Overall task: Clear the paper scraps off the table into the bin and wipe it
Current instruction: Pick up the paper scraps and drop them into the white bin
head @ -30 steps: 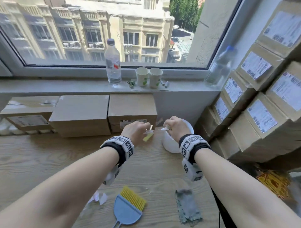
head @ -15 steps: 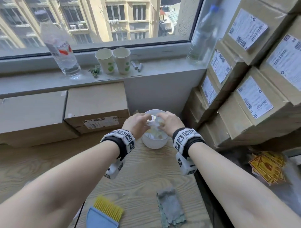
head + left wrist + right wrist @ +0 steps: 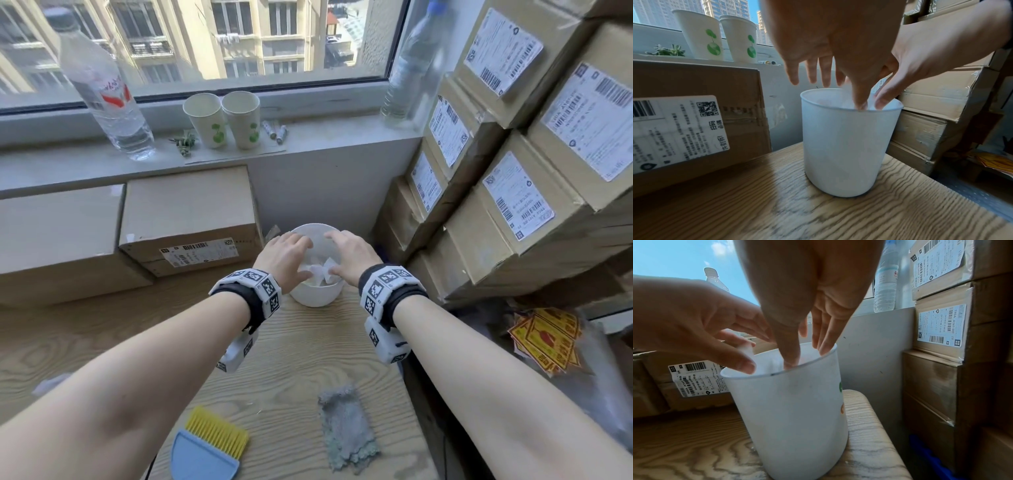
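Observation:
A white bin (image 3: 317, 294) stands at the far end of the wooden table (image 3: 301, 363). Both hands hover over its mouth with fingers straight and spread. My left hand (image 3: 286, 253) is over the left rim, my right hand (image 3: 349, 251) over the right rim. White paper scraps (image 3: 320, 270) show between the two thumbs, inside the bin's opening. In the right wrist view a small white scrap (image 3: 746, 348) sits by the left hand's fingers (image 3: 740, 363) above the bin (image 3: 793, 410). In the left wrist view both thumbs dip just past the rim of the bin (image 3: 842, 146).
A grey cloth (image 3: 346, 428) and a blue dustpan with a yellow brush (image 3: 209, 445) lie on the near table. A white scrap (image 3: 48, 383) lies at the left. Cardboard boxes (image 3: 188, 219) line the back; stacked boxes (image 3: 513, 205) wall the right. Cups and bottles stand on the sill.
Both hands moved over the bin while bunched around scraps, then their fingers spread open. The scraps are now in the bin's mouth. The head view has shifted right and down.

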`<action>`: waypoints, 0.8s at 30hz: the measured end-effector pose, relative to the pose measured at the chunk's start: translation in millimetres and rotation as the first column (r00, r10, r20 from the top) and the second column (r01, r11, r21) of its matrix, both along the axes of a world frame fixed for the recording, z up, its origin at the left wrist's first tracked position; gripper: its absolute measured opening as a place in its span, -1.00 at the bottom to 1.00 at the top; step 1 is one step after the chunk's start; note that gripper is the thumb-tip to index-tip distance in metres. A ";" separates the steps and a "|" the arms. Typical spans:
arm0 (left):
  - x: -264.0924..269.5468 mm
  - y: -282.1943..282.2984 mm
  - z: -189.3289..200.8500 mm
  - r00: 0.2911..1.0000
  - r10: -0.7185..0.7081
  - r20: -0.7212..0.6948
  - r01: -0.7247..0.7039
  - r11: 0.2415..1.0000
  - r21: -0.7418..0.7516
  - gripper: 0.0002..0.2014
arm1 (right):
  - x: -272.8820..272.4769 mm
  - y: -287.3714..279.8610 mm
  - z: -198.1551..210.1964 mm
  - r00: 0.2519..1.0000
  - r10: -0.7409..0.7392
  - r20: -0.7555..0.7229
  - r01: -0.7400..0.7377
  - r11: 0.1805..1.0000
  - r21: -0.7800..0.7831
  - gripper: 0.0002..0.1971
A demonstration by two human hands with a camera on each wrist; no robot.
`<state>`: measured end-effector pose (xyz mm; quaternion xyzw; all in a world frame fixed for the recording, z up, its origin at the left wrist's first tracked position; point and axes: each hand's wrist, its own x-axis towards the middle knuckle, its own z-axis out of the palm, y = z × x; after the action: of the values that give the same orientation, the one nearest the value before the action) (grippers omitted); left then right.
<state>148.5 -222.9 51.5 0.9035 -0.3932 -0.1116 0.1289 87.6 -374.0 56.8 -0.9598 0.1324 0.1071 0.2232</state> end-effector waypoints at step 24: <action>-81.5 224.9 17.9 0.970 0.233 0.064 -0.238 0.967 0.093 -0.67 | -41.4 201.3 20.0 0.949 0.315 -0.028 -0.311 0.913 -0.263 -0.54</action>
<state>67.0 2.0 69.4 0.9518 -0.2801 -0.0915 0.0854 46.2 -172.7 76.8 -0.9904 -0.0114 0.1158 0.0745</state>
